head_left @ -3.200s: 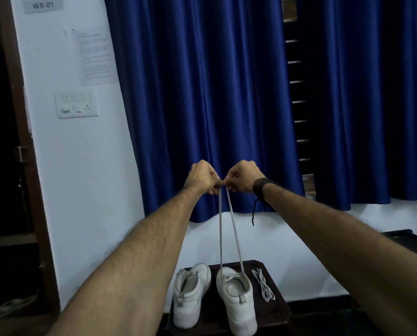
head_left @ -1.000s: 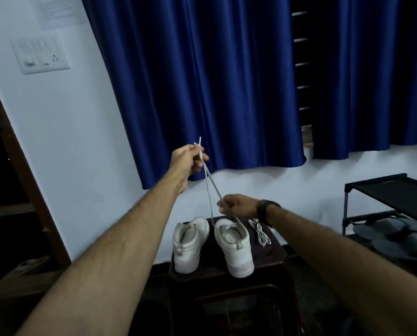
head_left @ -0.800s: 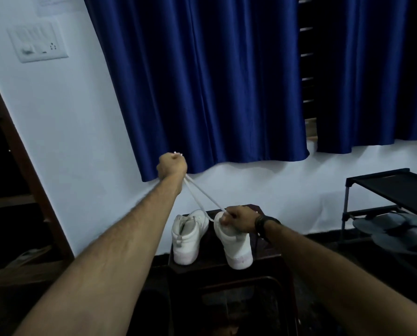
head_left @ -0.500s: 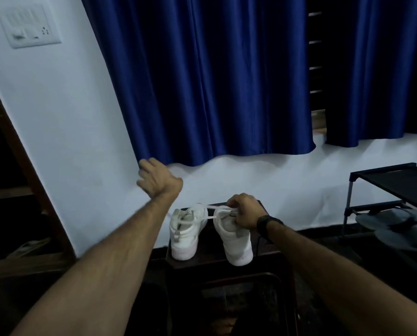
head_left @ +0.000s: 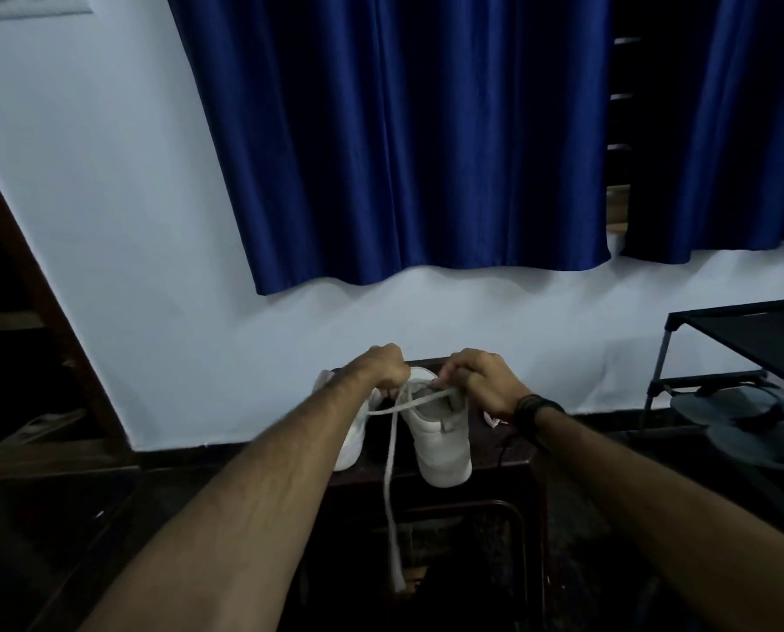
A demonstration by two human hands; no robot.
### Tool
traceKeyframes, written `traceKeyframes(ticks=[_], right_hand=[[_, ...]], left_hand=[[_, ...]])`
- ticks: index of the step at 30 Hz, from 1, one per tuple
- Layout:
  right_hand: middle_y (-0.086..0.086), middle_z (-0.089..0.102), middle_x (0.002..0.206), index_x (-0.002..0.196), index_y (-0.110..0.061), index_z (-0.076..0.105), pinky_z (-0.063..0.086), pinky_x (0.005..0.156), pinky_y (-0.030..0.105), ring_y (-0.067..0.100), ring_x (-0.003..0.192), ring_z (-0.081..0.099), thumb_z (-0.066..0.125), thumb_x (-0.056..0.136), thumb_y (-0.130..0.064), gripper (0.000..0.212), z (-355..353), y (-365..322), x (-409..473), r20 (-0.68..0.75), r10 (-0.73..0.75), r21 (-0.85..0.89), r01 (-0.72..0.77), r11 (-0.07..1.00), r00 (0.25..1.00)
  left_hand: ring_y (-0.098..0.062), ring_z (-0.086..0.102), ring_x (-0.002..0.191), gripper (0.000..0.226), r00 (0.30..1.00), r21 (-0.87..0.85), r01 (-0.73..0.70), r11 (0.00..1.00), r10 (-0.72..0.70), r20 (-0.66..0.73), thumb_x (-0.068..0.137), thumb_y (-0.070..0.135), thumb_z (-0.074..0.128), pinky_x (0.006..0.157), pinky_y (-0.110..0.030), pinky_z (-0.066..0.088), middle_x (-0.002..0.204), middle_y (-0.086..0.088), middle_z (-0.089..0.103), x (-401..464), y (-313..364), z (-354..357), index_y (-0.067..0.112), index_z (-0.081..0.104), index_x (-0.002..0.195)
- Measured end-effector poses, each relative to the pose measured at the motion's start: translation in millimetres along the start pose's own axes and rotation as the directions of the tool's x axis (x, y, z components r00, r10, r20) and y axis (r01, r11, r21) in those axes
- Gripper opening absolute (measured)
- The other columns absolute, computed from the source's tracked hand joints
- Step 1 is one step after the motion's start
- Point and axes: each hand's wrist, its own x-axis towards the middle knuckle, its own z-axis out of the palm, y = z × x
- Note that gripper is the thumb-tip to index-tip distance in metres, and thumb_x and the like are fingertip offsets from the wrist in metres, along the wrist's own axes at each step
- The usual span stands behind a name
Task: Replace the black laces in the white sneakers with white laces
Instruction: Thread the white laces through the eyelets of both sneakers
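Two white sneakers stand heel-toward-me on a dark stool [head_left: 504, 458]. The right sneaker [head_left: 440, 442] carries a white lace [head_left: 392, 485]. One lace end hangs down over the stool's front edge; another strand runs across the shoe's opening. My left hand [head_left: 381, 369] has its fingers curled over the lace at the sneaker's top. My right hand [head_left: 481, 380] pinches the lace just to the right of it. My left forearm hides most of the left sneaker [head_left: 351, 442]. A bit of another white lace [head_left: 493, 421] peeks out beneath my right wrist.
A blue curtain [head_left: 408, 139] hangs on the white wall behind the stool. A black metal shoe rack [head_left: 741, 339] with dark sandals [head_left: 746, 419] stands at the right. A dark wooden door frame [head_left: 39, 289] runs along the left.
My left hand let go of the raised lace ends, swung out open, then came down to the right sneaker's top and gripped the lace. One lace end now hangs over the stool's front.
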Motion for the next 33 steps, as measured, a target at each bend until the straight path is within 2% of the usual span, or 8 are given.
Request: traceKeyframes(ticks=[4,9,11,13,18,23,28,33], right_hand=[[-0.001,0.069,0.093,0.078,-0.023,0.062,0.047,0.077,0.028,0.018,0.088,0.061,0.066,0.091,-0.03,0.015,1.1,2.4,2.4,-0.136,0.265,0.175,-0.24,0.955,0.955],[0.005,0.06,0.073,0.068,-0.011,0.064,0.043,0.055,0.023,0.018,0.067,0.055,0.066,0.09,-0.035,0.033,5.2,-8.1,10.8,0.021,0.474,-0.114,-0.469,0.876,0.88],[0.005,0.062,0.08,0.081,-0.01,0.07,0.045,0.063,0.024,0.021,0.078,0.058,0.065,0.091,-0.031,0.024,1.3,-12.1,11.3,-0.009,0.491,-0.152,-0.487,0.86,0.871],[0.006,0.07,0.097,0.091,-0.013,0.074,0.047,0.073,0.024,0.024,0.095,0.064,0.063,0.091,-0.024,0.015,-2.6,-11.2,13.4,-0.046,0.482,-0.087,-0.484,0.871,0.875],[0.003,0.072,0.091,0.059,-0.025,0.067,0.051,0.081,0.028,0.027,0.095,0.065,0.058,0.087,-0.019,0.03,13.0,-9.0,3.2,-0.151,0.476,0.146,-0.457,0.877,0.866],[0.01,0.071,0.104,0.091,-0.013,0.07,0.043,0.084,0.028,0.03,0.104,0.06,0.051,0.094,-0.023,0.022,41.8,-2.2,-2.9,-0.323,0.412,0.208,-0.36,0.909,0.852],[0.007,0.066,0.084,0.077,-0.02,0.054,0.048,0.075,0.039,0.032,0.086,0.058,0.052,0.094,-0.02,0.016,59.3,8.3,-7.7,-0.472,0.216,0.056,-0.215,0.975,0.855],[0.007,0.062,0.079,0.08,-0.017,0.052,0.039,0.072,0.039,0.03,0.082,0.049,0.051,0.092,-0.012,0.013,65.8,8.5,-17.3,-0.512,-0.013,-0.206,-0.108,0.973,0.859]], left_hand=[[-0.015,0.061,0.049,0.03,0.995,-0.097,0.028,0.995,-0.019,0.094,0.099,0.026,0.047,0.048,-0.021,0.043,0.054,-0.003,0.066,-7.2,3.3,7.3,0.006,0.062,0.081],[-0.021,0.062,0.057,0.033,0.984,-0.166,0.123,0.979,-0.098,0.148,0.1,0.025,0.04,0.046,-0.021,0.046,0.079,-0.011,0.066,-16.5,5.9,10.9,-0.001,0.061,0.102],[-0.019,0.062,0.055,0.034,0.979,-0.222,0.149,0.964,-0.111,0.172,0.1,0.029,0.04,0.052,-0.023,0.047,0.077,-0.009,0.066,-18.6,3.3,13.0,0.003,0.062,0.101],[-0.017,0.059,0.052,0.029,0.981,-0.327,0.162,0.931,-0.117,0.154,0.101,0.029,0.044,0.053,-0.023,0.046,0.07,-0.007,0.062,-18.2,0.9,15.3,0.007,0.058,0.089],[-0.015,0.049,0.049,0.02,0.986,-0.542,0.166,0.824,-0.132,0.102,0.1,0.013,0.044,0.042,-0.017,0.043,0.066,-0.005,0.053,-22.2,2.0,17.0,0.01,0.052,0.081],[-0.014,0.037,0.032,0.032,0.974,-0.594,0.224,0.772,-0.185,0.127,0.097,0.004,0.04,0.041,-0.017,0.032,0.039,-0.006,0.039,-17.7,-0.1,19.9,0.007,0.048,0.066],[-0.012,0.029,0.042,0.034,0.979,-0.454,0.205,0.867,-0.188,0.082,0.096,0.032,0.058,0.042,-0.015,0.021,0.052,-0.001,0.035,-15.5,-10.0,16.0,0.013,0.053,0.068],[-0.014,0.036,0.047,0.024,0.979,-0.546,0.098,0.832,-0.178,-0.097,0.081,0.021,0.076,0.043,-0.016,0.024,0.049,-0.002,0.039,-10.5,-15.1,20.7,0.009,0.058,0.069]])
